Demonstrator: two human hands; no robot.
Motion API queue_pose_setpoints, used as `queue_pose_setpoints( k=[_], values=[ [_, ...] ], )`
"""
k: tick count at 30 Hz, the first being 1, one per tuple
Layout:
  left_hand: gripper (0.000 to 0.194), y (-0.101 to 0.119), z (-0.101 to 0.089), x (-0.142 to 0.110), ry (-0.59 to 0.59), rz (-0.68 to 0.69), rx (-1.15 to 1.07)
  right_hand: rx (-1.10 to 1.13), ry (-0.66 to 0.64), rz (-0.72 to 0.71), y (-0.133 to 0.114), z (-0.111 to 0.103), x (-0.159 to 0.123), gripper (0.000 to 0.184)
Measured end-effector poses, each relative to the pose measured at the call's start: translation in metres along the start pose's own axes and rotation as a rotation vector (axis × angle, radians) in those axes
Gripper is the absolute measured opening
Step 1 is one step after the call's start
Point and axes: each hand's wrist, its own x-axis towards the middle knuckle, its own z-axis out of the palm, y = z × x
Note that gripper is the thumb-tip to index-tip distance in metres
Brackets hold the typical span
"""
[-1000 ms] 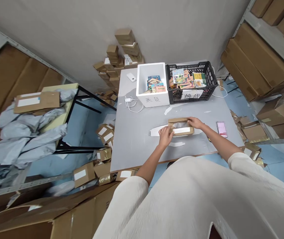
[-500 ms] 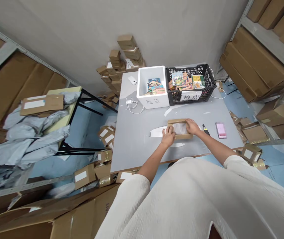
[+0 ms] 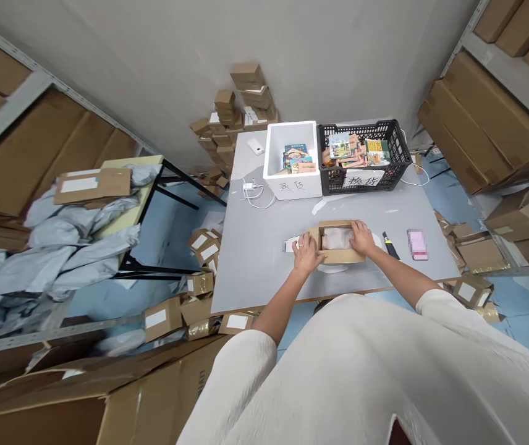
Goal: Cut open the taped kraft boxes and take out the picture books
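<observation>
A small cardboard box (image 3: 342,256) lies on the grey table with its top open. Inside it sits a pale, pinkish item (image 3: 337,238) in what looks like clear wrapping. My left hand (image 3: 306,253) grips the box's left end at the flap, a ring on one finger. At the opposite end, my right hand (image 3: 361,237) has its fingers over the right wall. White paper or tape (image 3: 289,245) shows beneath the box on the left. A yellow-and-black utility knife (image 3: 390,246) rests to the right of my right hand, with a pink phone-like object (image 3: 417,244) beyond it.
Behind the box stand a white foam bin (image 3: 292,188) and a black crate (image 3: 398,162), both containing books. A white cable (image 3: 259,196) lies on the table (image 3: 246,272). Cardboard boxes (image 3: 162,318) crowd the floor; grey parcels (image 3: 28,272) pile up at left.
My left hand has shifted to the box's left end, which now stands wider open, showing the item inside. My right hand stays on the right end. The camera view has shifted slightly.
</observation>
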Motion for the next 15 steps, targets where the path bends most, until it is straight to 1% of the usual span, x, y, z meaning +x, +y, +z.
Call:
queue_pose_setpoints(
  k=[2,3,7,9,12,15],
  values=[
    [0.075,-0.003,-0.004,0.011,-0.09,0.046,-0.027,-0.02,0.002,0.008,-0.002,0.002,-0.001,0.087],
    [0.081,-0.004,-0.005,0.018,-0.128,0.067,-0.044,-0.028,0.0,0.009,-0.002,0.002,-0.001,0.089],
    [0.116,-0.004,-0.009,0.048,-0.221,0.118,-0.09,-0.036,-0.001,0.004,-0.001,0.004,-0.001,0.095],
    [0.128,-0.004,-0.008,0.06,-0.28,0.145,-0.089,-0.029,0.004,0.002,0.0,0.005,0.0,0.096],
    [0.134,-0.006,-0.003,0.07,-0.331,0.169,-0.092,-0.015,-0.003,0.023,0.0,0.007,0.003,0.096],
    [0.132,-0.009,0.002,0.071,-0.323,0.173,-0.118,0.046,-0.01,0.042,0.002,0.006,0.007,0.1]
  ],
)
